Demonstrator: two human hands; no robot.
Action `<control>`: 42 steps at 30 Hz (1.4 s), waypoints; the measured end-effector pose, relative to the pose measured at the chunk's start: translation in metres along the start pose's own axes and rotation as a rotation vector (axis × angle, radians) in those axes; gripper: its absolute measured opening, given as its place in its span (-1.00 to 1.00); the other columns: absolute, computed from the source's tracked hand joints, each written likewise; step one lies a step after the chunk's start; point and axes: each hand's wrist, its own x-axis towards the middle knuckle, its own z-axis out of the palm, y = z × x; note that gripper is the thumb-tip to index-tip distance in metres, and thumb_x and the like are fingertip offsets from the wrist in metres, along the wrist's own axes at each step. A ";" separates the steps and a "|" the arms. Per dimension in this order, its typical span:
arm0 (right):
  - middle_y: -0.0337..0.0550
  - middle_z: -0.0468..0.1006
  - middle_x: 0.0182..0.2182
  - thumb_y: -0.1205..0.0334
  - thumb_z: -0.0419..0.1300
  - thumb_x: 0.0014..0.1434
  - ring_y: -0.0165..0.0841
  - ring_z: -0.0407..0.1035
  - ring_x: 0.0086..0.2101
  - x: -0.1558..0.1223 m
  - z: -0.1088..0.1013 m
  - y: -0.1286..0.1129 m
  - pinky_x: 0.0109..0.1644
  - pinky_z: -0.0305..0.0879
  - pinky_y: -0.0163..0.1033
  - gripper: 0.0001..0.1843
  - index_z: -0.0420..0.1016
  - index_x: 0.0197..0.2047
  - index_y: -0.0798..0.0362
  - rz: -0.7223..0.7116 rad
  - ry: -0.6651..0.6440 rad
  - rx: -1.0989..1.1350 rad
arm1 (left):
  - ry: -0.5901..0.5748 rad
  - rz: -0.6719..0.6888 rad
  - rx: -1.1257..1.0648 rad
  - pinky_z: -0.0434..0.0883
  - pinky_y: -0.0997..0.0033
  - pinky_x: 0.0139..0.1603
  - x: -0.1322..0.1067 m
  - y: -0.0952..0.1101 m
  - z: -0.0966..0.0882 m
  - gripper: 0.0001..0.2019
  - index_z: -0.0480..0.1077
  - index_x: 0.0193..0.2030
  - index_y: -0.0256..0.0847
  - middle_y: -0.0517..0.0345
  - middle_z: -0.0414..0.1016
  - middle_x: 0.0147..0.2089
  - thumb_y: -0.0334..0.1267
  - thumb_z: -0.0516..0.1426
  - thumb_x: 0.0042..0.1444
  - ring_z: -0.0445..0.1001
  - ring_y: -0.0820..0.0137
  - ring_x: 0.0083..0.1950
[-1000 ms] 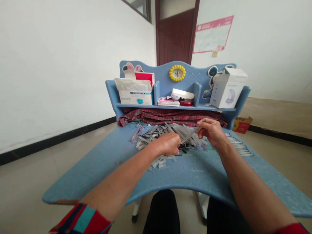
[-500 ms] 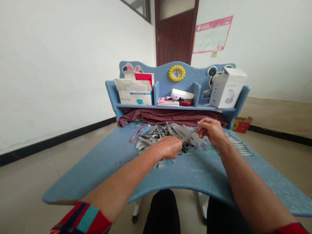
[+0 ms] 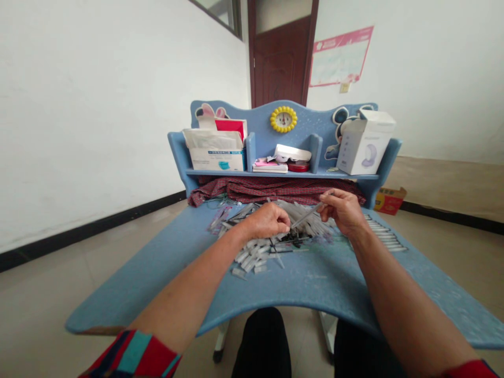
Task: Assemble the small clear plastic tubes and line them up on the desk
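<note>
My right hand (image 3: 342,210) is closed on a slim translucent pen (image 3: 309,214), which slants down to the left above the pile. Beside the pen's lower end is my left hand (image 3: 268,220), its fingers drawn together; whatever they pinch is too small to make out. Behind and between both hands lies a heap of clear pen barrels (image 3: 313,226). Small translucent pen caps (image 3: 252,256) are gathered below my left hand, with a thin dark stick (image 3: 274,245) near them. Several assembled-looking pens (image 3: 384,234) lie in a row right of my right wrist.
The blue desk (image 3: 315,283) has a curved front edge. A bundled checked cloth (image 3: 271,190) lies under its shelf. On the shelf stand a mask box (image 3: 216,159), a white carton (image 3: 366,144) and a red round tin (image 3: 298,166). A sunflower-shaped clock (image 3: 283,119) is above.
My left hand has lifted and shifted slightly left and away from me, uncovering the pen caps and dark stick. My right hand still holds the pen in nearly the same place.
</note>
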 end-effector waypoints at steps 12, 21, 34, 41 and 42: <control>-0.22 0.51 -0.69 0.21 0.33 -0.17 -0.43 0.30 -0.78 0.000 0.004 0.002 -0.76 0.18 -0.38 -0.79 0.35 -0.54 0.09 -0.011 -0.031 0.031 | 0.077 -0.070 -0.153 0.16 0.55 -0.45 0.001 0.002 -0.001 -0.85 0.49 -0.46 -0.37 0.27 0.33 -0.57 -0.33 0.14 -0.15 0.22 0.55 -0.51; -0.21 0.52 -0.68 0.21 0.33 -0.17 -0.44 0.30 -0.78 -0.002 0.006 0.003 -0.74 0.19 -0.40 -0.78 0.37 -0.50 0.11 -0.021 -0.057 0.048 | 0.091 -0.079 -0.254 0.15 0.58 -0.52 0.003 0.001 0.005 -0.89 0.45 -0.48 -0.35 0.31 0.30 -0.62 -0.35 0.13 -0.15 0.20 0.59 -0.59; -0.23 0.48 -0.71 0.15 0.32 -0.10 -0.48 0.27 -0.78 -0.014 0.008 -0.016 -0.72 0.18 -0.41 -0.75 0.42 -0.48 0.16 -0.027 -0.346 -0.278 | -0.142 -0.151 -0.404 0.27 0.62 -0.65 0.009 -0.002 0.041 -0.93 0.31 -0.49 -0.30 0.27 0.32 -0.67 -0.45 0.04 -0.03 0.42 0.48 -0.59; -0.26 0.47 -0.71 0.11 0.27 -0.08 -0.49 0.29 -0.76 -0.020 0.014 -0.022 -0.70 0.19 -0.44 -0.75 0.40 -0.47 0.15 0.019 -0.463 -0.431 | -0.279 -0.159 -0.386 0.34 0.57 -0.63 0.010 -0.004 0.050 -0.91 0.32 -0.46 -0.32 0.18 0.42 -0.57 -0.48 0.02 -0.04 0.51 0.38 -0.49; -0.26 0.47 -0.70 0.12 0.27 -0.08 -0.49 0.29 -0.76 -0.020 0.014 -0.023 -0.70 0.20 -0.43 -0.75 0.40 -0.46 0.15 0.022 -0.476 -0.432 | -0.286 -0.164 -0.388 0.35 0.57 -0.63 0.010 -0.004 0.049 -0.92 0.33 -0.45 -0.32 0.17 0.42 -0.56 -0.48 0.02 -0.04 0.51 0.38 -0.49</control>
